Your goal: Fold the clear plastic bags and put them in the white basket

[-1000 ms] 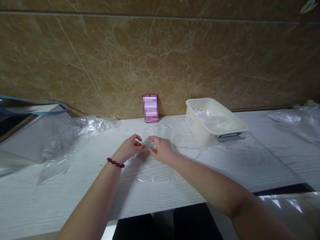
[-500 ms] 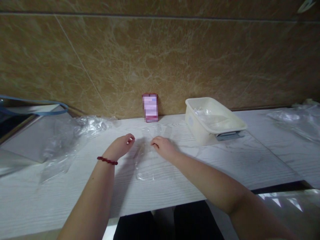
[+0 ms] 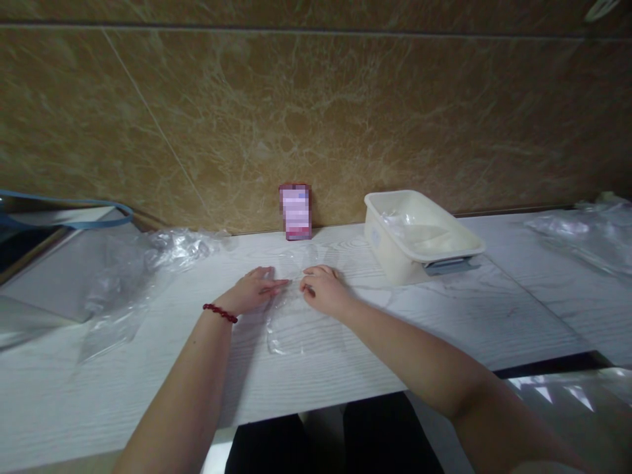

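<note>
A clear plastic bag lies flat on the pale wood-grain table, its outline faint against the surface. My left hand, with a dark red bead bracelet at the wrist, rests at the bag's left edge, fingers stretched out and the index pointing right. My right hand is over the upper part of the bag, its fingers curled and thumb and index pinched together close to the left fingertip. Whatever sits in that pinch is too small and see-through to make out clearly.
A phone leans against the brown marbled wall. To the right stands a cream plastic bin with clear bags inside. Crumpled plastic and a white box are at left; more clear plastic lies far right.
My left hand has moved right onto the bag's edge, and its curled fingers have stretched out. My right hand has stayed nearly in place, fingers still curled.
</note>
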Demonstrator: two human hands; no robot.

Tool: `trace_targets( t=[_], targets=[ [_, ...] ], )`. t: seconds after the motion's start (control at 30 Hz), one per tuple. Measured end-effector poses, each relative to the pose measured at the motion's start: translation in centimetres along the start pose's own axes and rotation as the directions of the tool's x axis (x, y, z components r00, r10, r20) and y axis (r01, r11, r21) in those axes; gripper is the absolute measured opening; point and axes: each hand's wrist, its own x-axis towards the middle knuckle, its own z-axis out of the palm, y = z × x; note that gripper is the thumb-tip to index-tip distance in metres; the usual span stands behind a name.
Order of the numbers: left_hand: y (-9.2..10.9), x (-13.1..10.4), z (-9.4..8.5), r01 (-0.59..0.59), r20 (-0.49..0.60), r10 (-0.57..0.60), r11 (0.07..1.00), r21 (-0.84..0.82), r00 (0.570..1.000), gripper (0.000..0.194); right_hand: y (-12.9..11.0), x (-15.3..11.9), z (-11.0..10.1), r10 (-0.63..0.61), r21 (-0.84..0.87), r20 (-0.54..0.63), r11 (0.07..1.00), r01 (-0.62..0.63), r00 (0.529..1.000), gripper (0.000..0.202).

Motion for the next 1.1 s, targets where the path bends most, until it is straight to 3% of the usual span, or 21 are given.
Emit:
trace_targets(
  t=[0.33,0.47,0.6,0.77,0.93,1.1],
  targets=[
    [0.7,0.0,0.3,0.119,0.142,-0.135,0.986,0.119,0.981,0.048,0.0,0.0,-0.7,0.037,-0.011,-0.008,0.999,-0.037,0.999,0.011],
    [0.6,0.1,0.5,0.116,0.146,-0.134,0.985,0.125,0.980,0.049,-1.1,-0.6,-1.2,-0.097,-0.019,0.013,0.995,0.097,0.995,0.026],
    [0.4,0.0,0.7,0.130,0.166,-0.149,0.984,0.120,0.975,0.048,-2.4,-1.9,-0.7,-0.242,-0.027,0.145,0.968,0.248,0.959,0.053],
    [0.2,0.0,0.6,0.113,0.178,-0.130,0.988,0.105,0.975,0.055,-2.1,-2.8,-0.1,-0.162,-0.079,0.269,0.979,0.189,0.949,0.063],
    [-0.1,-0.2,0.3,0.093,0.204,-0.114,0.990,0.107,0.972,0.064,-1.5,-2.6,-0.5,-0.050,-0.092,0.291,0.993,0.080,0.955,0.064],
    [0.1,-0.4,-0.2,0.070,0.244,-0.095,0.992,0.108,0.965,0.076,-1.5,-2.5,-0.9,-0.025,-0.115,0.333,0.991,0.067,0.943,0.064]
  ],
)
